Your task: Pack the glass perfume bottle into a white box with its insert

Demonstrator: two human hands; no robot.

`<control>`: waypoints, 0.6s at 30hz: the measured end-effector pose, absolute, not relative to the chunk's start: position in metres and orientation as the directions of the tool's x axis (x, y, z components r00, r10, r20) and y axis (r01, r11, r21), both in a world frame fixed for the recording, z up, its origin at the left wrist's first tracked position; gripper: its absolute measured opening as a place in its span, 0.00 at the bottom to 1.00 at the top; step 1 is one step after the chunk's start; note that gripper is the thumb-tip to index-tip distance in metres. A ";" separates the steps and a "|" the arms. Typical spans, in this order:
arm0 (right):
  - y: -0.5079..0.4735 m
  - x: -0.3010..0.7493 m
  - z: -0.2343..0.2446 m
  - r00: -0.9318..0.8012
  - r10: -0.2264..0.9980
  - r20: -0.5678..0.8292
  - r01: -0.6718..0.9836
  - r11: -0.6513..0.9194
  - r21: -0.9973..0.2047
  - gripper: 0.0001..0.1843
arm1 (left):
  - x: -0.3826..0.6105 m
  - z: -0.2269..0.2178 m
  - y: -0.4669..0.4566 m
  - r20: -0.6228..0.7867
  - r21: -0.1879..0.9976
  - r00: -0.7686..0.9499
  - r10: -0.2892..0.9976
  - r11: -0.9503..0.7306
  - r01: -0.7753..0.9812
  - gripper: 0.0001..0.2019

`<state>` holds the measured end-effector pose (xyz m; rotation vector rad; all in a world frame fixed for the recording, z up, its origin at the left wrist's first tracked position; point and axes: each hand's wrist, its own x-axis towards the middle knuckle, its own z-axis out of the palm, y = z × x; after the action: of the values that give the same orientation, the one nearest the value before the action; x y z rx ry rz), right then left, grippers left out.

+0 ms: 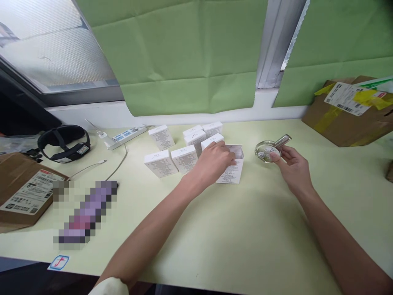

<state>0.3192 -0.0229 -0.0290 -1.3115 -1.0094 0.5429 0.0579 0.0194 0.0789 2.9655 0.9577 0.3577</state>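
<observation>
My left hand [215, 160] is closed on the upper part of a white carton [231, 174], its fingers at the open top. The carton stands upright with its flap raised, and what is inside is hidden. To the right, my right hand [293, 168] grips a round clear glass bottle [267, 151] with a shiny cylindrical cap [282, 141]. The bottle is tilted, its cap pointing up and to the right, and thumb and fingers hold its near side. Several more white cartons [184, 159] with small print stand upright behind and left of my left hand.
A phone-like blurred object [90, 213] lies at the left, near a cable and a power strip [127, 137]. A black head strap device [66, 145] and a cardboard box [27, 192] are at the far left. Another cardboard box [340, 123] stands back right, beside green curtains [190, 57].
</observation>
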 end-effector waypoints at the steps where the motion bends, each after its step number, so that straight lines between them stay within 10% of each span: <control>1: -0.023 0.318 -0.028 0.494 0.818 0.294 0.192 0.228 -0.955 0.23 | 0.058 0.077 0.019 0.224 0.068 0.793 0.566 -0.821 0.567 0.14; 10: -0.031 0.321 -0.011 0.526 0.785 0.327 0.099 0.325 -0.940 0.23 | 0.067 0.050 0.021 0.362 -0.040 0.788 0.498 -0.836 0.547 0.16; 18: -0.032 0.313 0.067 0.203 0.898 0.390 0.160 0.363 -0.918 0.21 | 0.063 0.051 0.024 0.429 0.289 0.640 0.638 -0.768 0.571 0.13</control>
<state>0.3129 -0.0325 0.0672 -1.1010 -1.2795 0.6957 0.0633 0.0241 0.0514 2.7285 1.0105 0.7880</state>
